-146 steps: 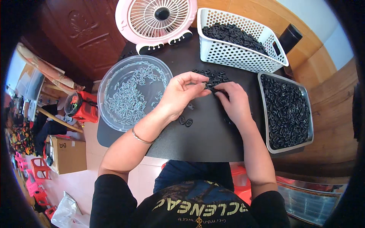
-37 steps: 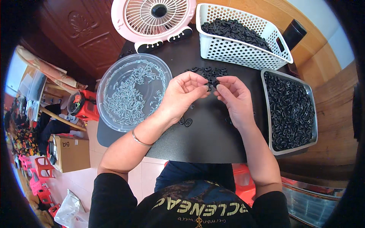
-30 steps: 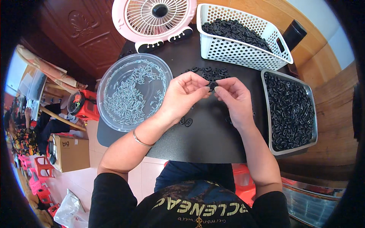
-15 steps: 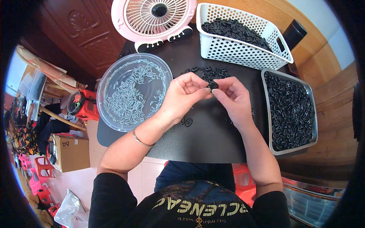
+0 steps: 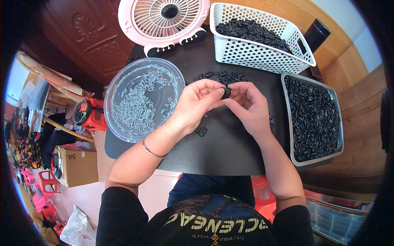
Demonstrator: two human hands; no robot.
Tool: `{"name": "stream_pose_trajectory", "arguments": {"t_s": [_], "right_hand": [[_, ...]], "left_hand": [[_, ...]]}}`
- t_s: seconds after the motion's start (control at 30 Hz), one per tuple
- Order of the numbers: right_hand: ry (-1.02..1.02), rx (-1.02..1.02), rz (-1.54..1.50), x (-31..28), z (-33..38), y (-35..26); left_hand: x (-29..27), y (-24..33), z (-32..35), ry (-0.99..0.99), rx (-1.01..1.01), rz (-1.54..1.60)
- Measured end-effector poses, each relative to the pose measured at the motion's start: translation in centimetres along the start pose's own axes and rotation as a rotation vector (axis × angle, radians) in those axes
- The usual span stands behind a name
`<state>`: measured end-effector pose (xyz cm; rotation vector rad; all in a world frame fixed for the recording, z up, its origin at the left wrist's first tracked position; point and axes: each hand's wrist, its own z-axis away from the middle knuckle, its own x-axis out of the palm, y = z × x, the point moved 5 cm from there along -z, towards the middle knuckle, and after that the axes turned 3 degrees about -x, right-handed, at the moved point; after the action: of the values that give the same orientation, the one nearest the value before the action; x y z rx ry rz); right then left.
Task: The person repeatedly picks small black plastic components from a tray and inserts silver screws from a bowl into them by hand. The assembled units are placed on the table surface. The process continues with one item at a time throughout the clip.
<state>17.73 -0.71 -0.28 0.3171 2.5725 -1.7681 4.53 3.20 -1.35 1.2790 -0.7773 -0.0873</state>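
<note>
Between my two hands, over the middle of the dark table, is a small round black plastic part (image 5: 225, 93). My left hand (image 5: 201, 98) pinches it between thumb and fingertips. My right hand (image 5: 248, 104) is at its other side, fingers curled and thumb a little lower; whether it grips the part I cannot make out. Behind my hands lies a heap of loose black oval parts (image 5: 221, 76). A few more black oval pieces (image 5: 202, 131) lie by my left wrist. To the left, a clear round tub (image 5: 107, 102) holds many small silvery pins (image 5: 137, 102).
At the back right stands a white perforated basket (image 5: 262, 59) of black parts. A metal tray (image 5: 290, 123) of black oval pieces lies right. A pink fan (image 5: 164, 39) stands at the back, a black cylinder (image 5: 317, 35) beside the basket. Left of the table are red stools (image 5: 95, 117) and a cardboard box (image 5: 80, 166).
The black part has turned in my fingers and shifted slightly left. My right thumb has slid down off it, while my left thumb now lies across it.
</note>
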Motion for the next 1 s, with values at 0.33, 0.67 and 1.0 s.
{"name": "stream_pose_trajectory", "arguments": {"t_s": [0.33,0.67,1.0], "right_hand": [[0.039,0.072,-0.007,-0.3,0.1,1.0],[-0.039,0.148,-0.109,-0.3,0.2,0.8],[0.043,0.146,-0.151,-0.6,0.1,-0.1]], "left_hand": [[-0.2,-0.7,-0.1,0.039,0.006,0.001],[0.5,1.2,0.2,0.021,0.18,-0.263],[0.1,0.5,-0.2,-0.021,0.135,-0.197]]}}
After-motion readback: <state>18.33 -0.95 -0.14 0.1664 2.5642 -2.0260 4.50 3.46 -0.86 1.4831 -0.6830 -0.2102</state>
